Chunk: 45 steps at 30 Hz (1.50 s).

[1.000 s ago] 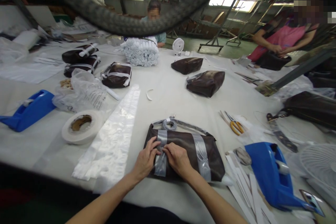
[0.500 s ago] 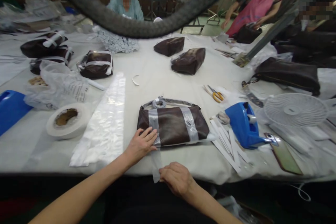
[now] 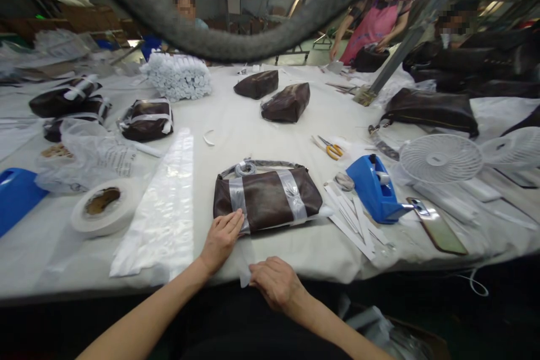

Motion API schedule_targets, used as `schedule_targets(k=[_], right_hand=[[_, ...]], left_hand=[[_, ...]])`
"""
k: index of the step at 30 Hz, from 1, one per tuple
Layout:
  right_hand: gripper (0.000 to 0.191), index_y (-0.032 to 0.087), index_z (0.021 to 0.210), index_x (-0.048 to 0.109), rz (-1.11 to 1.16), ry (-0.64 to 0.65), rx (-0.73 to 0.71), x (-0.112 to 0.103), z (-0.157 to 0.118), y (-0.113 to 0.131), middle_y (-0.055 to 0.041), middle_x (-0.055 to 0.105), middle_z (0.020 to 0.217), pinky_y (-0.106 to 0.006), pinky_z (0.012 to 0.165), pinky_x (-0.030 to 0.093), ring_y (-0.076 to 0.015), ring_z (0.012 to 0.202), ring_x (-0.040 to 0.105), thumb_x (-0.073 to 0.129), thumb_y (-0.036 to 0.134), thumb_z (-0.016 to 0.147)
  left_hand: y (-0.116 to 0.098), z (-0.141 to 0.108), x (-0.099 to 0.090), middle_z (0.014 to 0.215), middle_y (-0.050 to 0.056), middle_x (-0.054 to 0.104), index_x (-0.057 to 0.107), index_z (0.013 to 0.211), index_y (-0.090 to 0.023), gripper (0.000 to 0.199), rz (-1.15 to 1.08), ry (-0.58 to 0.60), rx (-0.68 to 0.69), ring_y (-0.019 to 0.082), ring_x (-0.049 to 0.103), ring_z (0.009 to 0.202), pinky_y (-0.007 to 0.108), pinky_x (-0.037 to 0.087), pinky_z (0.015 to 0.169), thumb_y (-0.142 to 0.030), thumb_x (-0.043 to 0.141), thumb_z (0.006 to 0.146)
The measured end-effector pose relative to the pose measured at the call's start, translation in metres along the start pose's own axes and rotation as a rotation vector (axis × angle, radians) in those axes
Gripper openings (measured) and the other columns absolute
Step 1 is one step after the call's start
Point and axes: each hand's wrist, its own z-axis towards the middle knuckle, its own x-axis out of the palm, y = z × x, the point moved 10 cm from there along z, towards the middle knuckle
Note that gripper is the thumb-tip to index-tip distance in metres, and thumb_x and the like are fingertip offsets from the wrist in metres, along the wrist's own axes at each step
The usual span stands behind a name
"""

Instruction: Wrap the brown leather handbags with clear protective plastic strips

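A dark brown handbag (image 3: 270,197) lies near the table's front edge, two translucent plastic strips wrapped around its body. Its strap, also wrapped, runs along the far side beside a small coiled cord (image 3: 245,168). My left hand (image 3: 223,236) rests with fingers stretched flat on the left strip (image 3: 237,193) at the bag's lower left corner. From under that corner the strip's loose end (image 3: 243,261) hangs toward me. My right hand (image 3: 276,284), closed in a pinch, grips this end at the table edge.
Left of the bag lie a stack of clear plastic sleeves (image 3: 164,208) and a white tape roll (image 3: 105,208). To the right are paper strips (image 3: 350,219), a blue tape dispenser (image 3: 373,188), yellow-handled snips (image 3: 333,150), a phone (image 3: 441,233) and a white fan (image 3: 441,157). More brown bags (image 3: 287,102) lie beyond.
The camera view has tilted up and shifted a little. My left hand stays on the bag's left strip, its fingers now closer together. My right hand still holds the strip's end.
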Motion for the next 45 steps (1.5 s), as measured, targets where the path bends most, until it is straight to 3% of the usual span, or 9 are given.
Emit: schedule_targets(k=[3, 7, 16, 22, 29, 40, 43, 45], right_hand=[[0.014, 0.016, 0.084, 0.057, -0.036, -0.048, -0.025, -0.004, 0.001, 0.003, -0.0083, 0.072, 0.090, -0.029, 0.069, 0.047, -0.0154, 0.079, 0.067, 0.048, 0.011, 0.093], [0.023, 0.016, 0.080, 0.055, 0.034, -0.023, -0.053, -0.006, 0.007, 0.007, -0.0029, 0.069, 0.075, -0.026, 0.058, 0.042, -0.0112, 0.066, 0.063, 0.040, 0.007, 0.094], [0.023, 0.014, 0.084, 0.057, 0.096, 0.012, -0.092, -0.011, 0.033, 0.017, -0.0062, 0.068, 0.074, -0.029, 0.060, 0.040, -0.0141, 0.068, 0.061, 0.037, 0.003, 0.089], [0.021, 0.016, 0.085, 0.058, 0.043, 0.090, -0.080, -0.017, 0.087, -0.019, -0.0023, 0.064, 0.068, -0.029, 0.059, 0.037, -0.0132, 0.058, 0.054, 0.041, 0.005, 0.089], [0.019, 0.017, 0.087, 0.061, 0.052, 0.210, -0.097, -0.002, 0.137, -0.073, -0.0018, 0.068, 0.073, -0.027, 0.064, 0.039, -0.0129, 0.063, 0.060, 0.044, 0.009, 0.091], [0.016, 0.018, 0.083, 0.064, 0.071, 0.248, 0.049, 0.015, 0.153, -0.125, -0.0018, 0.070, 0.071, -0.027, 0.065, 0.042, -0.0144, 0.063, 0.061, 0.053, 0.018, 0.094], [0.015, 0.018, 0.084, 0.065, 0.078, 0.253, 0.074, 0.019, 0.152, -0.135, -0.0027, 0.072, 0.074, -0.027, 0.067, 0.044, -0.0153, 0.066, 0.064, 0.053, 0.018, 0.094], [0.014, 0.018, 0.085, 0.065, 0.084, 0.255, 0.091, 0.022, 0.151, -0.142, -0.0027, 0.072, 0.076, -0.027, 0.068, 0.046, -0.0158, 0.069, 0.065, 0.054, 0.017, 0.093]], left_hand=[[0.001, -0.002, -0.002, 0.140, 0.011, 0.051, 0.050, 0.134, -0.012, 0.039, -0.034, -0.055, -0.027, 0.026, 0.050, 0.123, 0.041, 0.041, 0.097, -0.016, 0.049, 0.095], [0.002, -0.003, -0.002, 0.139, 0.011, 0.051, 0.050, 0.134, -0.014, 0.039, -0.054, -0.089, -0.023, 0.026, 0.051, 0.121, 0.041, 0.042, 0.095, -0.015, 0.050, 0.095], [0.003, -0.005, 0.001, 0.140, 0.013, 0.050, 0.047, 0.137, -0.014, 0.044, -0.052, -0.129, -0.027, 0.025, 0.050, 0.122, 0.040, 0.046, 0.093, -0.010, 0.046, 0.094], [0.005, -0.005, 0.000, 0.135, 0.015, 0.053, 0.049, 0.135, -0.014, 0.043, -0.089, -0.113, -0.113, 0.027, 0.052, 0.111, 0.043, 0.047, 0.094, -0.011, 0.045, 0.092], [0.010, -0.004, -0.011, 0.107, 0.012, 0.059, 0.063, 0.112, -0.012, 0.035, -0.167, -0.261, -0.228, 0.025, 0.052, 0.101, 0.041, 0.052, 0.090, -0.003, 0.040, 0.089], [0.020, -0.001, -0.013, 0.113, 0.010, 0.060, 0.056, 0.114, -0.016, 0.041, -0.435, -0.178, -0.404, 0.025, 0.053, 0.108, 0.048, 0.047, 0.100, 0.003, 0.037, 0.083], [0.021, 0.004, -0.018, 0.119, 0.012, 0.058, 0.054, 0.114, -0.016, 0.035, -0.517, -0.104, -0.440, 0.028, 0.052, 0.112, 0.053, 0.042, 0.104, -0.005, 0.046, 0.083], [0.026, 0.008, -0.021, 0.112, 0.012, 0.060, 0.055, 0.109, -0.017, 0.024, -0.524, -0.106, -0.496, 0.029, 0.054, 0.106, 0.054, 0.044, 0.100, -0.013, 0.053, 0.085]])
